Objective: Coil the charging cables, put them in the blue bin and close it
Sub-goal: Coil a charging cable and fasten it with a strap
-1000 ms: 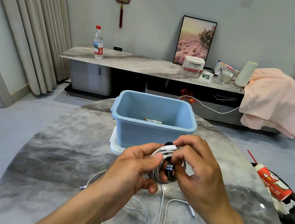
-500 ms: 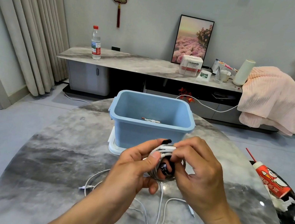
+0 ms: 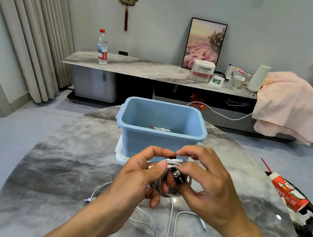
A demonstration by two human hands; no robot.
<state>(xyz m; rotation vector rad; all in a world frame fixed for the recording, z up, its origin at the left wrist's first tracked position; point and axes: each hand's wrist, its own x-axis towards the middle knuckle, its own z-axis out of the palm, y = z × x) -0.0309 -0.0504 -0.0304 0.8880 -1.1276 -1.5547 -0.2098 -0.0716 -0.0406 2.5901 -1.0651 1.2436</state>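
While both hands met above the middle of the tabletop (image 3: 44,161), they held one coil (image 3: 173,163) of white cable between them, just in front of the bin (image 3: 158,139). The left hand (image 3: 137,179) gripped the coil's left side, thumb lying across the top strands and fingers curled underneath and through the loop. The right hand (image 3: 209,191) pinched the coil from the right: its thumb pressed on a black strap (image 3: 178,175) wrapped round the strands, and its forefinger arched over the top to touch the white plug end. Its other fingers were loosely bent and held nothing that could be made out.

The bin stood open toward the far edge of the tabletop, resting on a white lid (image 3: 119,154) that showed at its near left corner. One small white cable (image 3: 160,128) lay on its floor. Loose cables (image 3: 153,231) sprawled along the near edge below the wrists, one plug end pointing left and another right. A red carton (image 3: 288,192) lay on a black bag (image 3: 307,224) at the right edge.
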